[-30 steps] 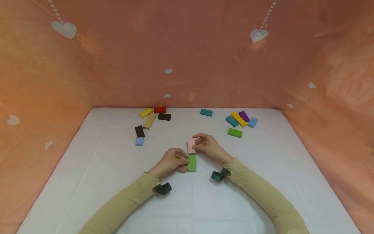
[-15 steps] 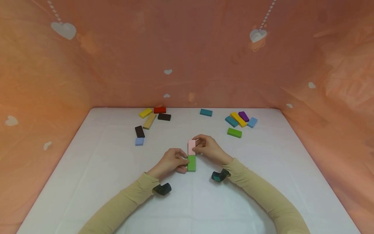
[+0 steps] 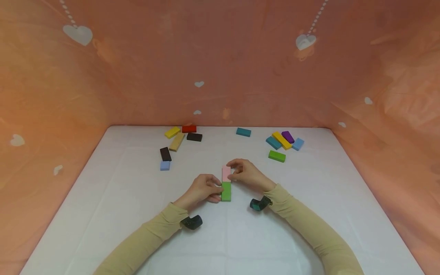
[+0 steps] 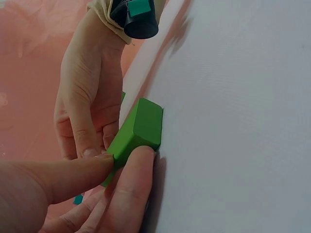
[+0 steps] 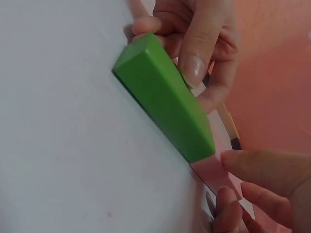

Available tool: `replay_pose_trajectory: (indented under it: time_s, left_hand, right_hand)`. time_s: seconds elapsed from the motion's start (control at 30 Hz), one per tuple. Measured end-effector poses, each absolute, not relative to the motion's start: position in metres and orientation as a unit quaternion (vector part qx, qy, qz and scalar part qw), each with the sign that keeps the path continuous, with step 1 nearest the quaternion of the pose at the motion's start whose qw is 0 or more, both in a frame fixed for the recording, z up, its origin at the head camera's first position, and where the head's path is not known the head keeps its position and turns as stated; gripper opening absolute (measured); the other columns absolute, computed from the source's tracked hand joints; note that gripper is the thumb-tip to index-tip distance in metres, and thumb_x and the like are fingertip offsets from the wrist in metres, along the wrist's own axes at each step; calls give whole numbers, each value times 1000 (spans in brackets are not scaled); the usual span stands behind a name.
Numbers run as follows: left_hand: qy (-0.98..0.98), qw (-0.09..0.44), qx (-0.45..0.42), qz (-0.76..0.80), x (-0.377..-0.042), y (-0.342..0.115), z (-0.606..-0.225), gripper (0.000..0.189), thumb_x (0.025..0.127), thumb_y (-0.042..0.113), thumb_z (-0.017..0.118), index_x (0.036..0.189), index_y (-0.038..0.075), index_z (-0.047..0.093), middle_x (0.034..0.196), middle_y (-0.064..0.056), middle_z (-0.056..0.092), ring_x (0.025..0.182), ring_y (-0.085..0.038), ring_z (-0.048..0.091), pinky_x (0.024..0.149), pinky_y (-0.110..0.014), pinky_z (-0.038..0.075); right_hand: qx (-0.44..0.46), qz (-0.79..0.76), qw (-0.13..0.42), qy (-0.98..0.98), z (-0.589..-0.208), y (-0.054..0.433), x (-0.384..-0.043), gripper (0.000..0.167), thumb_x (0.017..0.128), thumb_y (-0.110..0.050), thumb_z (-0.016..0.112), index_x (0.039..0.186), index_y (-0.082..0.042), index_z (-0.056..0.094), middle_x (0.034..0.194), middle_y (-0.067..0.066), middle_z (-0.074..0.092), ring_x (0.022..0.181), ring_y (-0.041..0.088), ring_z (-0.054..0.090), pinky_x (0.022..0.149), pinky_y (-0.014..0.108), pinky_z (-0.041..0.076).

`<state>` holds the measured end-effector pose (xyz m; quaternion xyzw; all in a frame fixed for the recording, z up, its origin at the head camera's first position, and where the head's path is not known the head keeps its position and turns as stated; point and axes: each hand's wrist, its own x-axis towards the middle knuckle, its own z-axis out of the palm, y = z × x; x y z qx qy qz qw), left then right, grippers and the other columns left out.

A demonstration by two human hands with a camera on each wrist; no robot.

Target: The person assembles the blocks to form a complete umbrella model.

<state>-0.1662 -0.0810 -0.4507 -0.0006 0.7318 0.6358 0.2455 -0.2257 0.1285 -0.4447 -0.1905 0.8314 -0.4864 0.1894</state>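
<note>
A green block (image 3: 226,191) lies lengthwise on the white table, its far end meeting a pink block (image 3: 226,173). The two form a straight line, end to end. My left hand (image 3: 202,188) holds the green block from its left side; in the left wrist view its thumb and a finger touch the block's edge and near end. From the right, my right hand (image 3: 249,173) pinches the pink block between thumb and fingers. Part of the pink block is hidden behind those fingers in the right wrist view, where the green block (image 5: 165,99) shows whole.
At the back left lie several loose blocks, among them a red block (image 3: 189,129), a tan block (image 3: 177,142) and a dark block (image 3: 165,154). Another group at the back right includes a purple block (image 3: 287,136) and a second green block (image 3: 277,156). A teal block (image 3: 243,132) lies between.
The pink block has moved toward me with my right hand and straightened, closing the small gap to the green block. My left hand and the green block have stayed in place.
</note>
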Motion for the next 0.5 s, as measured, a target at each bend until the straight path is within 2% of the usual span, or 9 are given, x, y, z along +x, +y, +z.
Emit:
replay_pose_trajectory:
  time_s: [0.17,0.5]
  left_hand:
    - [730,242,3,640,-166,-81,-452,26,86,5,70,106,-6,57,80,-15,66,64,-20,67,62,-33,57]
    - [727,247,-6,640,-164,-80,-449,26,86,5,70,107,-5,58,82,-15,66,65,-20,67,64,-33,57]
  right_hand:
    - [-207,-494,194,822,-446,131,-227,40,85,-10,73,121,-2,60,118,10,60,78,18,59,70,24,49]
    - [-196,-508,211,812,-445,131,-227,40,86,-8,72,124,-5,60,122,9,58,78,20,59,71,25,49]
